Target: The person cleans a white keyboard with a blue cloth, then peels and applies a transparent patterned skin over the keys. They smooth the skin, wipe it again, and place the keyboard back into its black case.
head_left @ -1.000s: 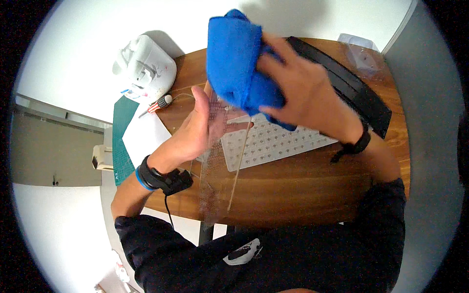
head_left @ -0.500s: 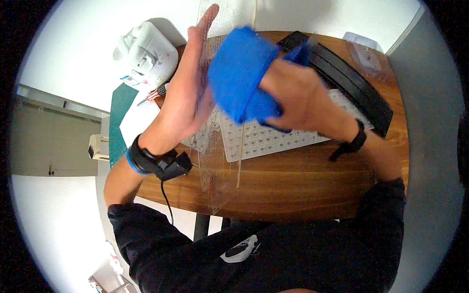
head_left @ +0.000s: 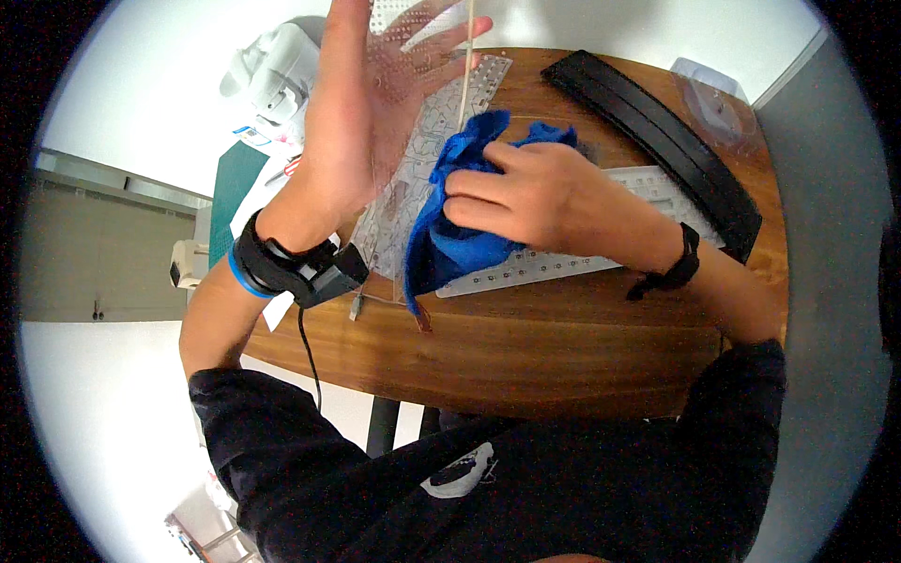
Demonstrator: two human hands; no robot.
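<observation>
The clear sheet (head_left: 392, 15) is held up over the left half of the table (head_left: 563, 347); the left hand (head_left: 361, 103) spreads its fingers flat behind it, probably to back it against the cloth (head_left: 434, 258); whether anything pinches the sheet I cannot tell; the right hand (head_left: 563, 192) grips the bunched cloth with curled fingers, likely for firm pressure; a patterned panel (head_left: 488, 77) shows beyond, partly through the sheet; the white plate (head_left: 535, 267) lies under the right hand, and the black bar (head_left: 648, 141) slants along the table's right rear edge, perhaps set there to leave room in front; a clear box (head_left: 715, 103) sits at the right rear corner; compared with half a second ago, the cloth is lower and more crumpled, and the left hand's fingers, then edge-on, are fanned.
</observation>
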